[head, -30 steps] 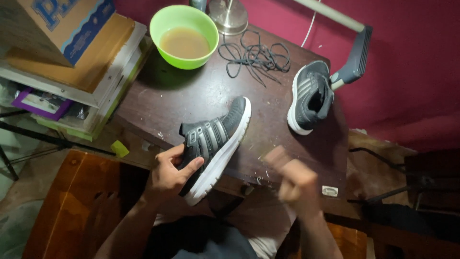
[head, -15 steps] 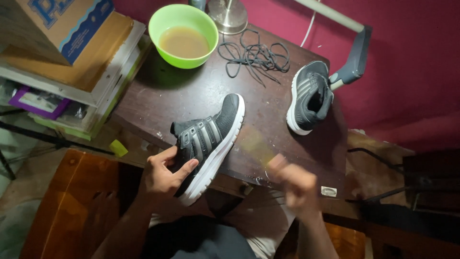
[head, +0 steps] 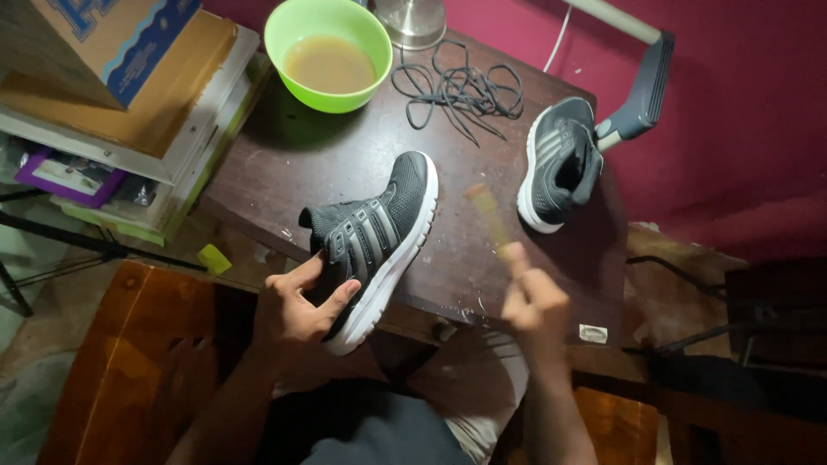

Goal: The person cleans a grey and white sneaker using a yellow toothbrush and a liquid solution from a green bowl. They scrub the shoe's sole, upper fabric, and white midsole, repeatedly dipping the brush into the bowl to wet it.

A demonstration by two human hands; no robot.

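Observation:
My left hand (head: 297,312) grips the heel end of a black sneaker (head: 375,241) with grey stripes and a white sole, which lies tilted on its side at the front edge of a dark wooden table (head: 301,164). My right hand (head: 532,293) is raised to the right of the shoe and holds a thin yellowish stick-like tool (head: 488,215), blurred by motion. A second black sneaker (head: 560,164) lies at the table's right side. Loose black laces (head: 461,90) are piled at the back.
A green bowl (head: 327,52) of brownish liquid stands at the table's back left. Stacked boxes and books (head: 112,95) fill shelves to the left. A metal lamp base (head: 412,19) and grey lamp arm (head: 642,86) are behind. Red wall at right.
My right hand has swung upward and rightward with the stick, blurred. My left hand has shifted the sneaker slightly, keeping hold of its heel.

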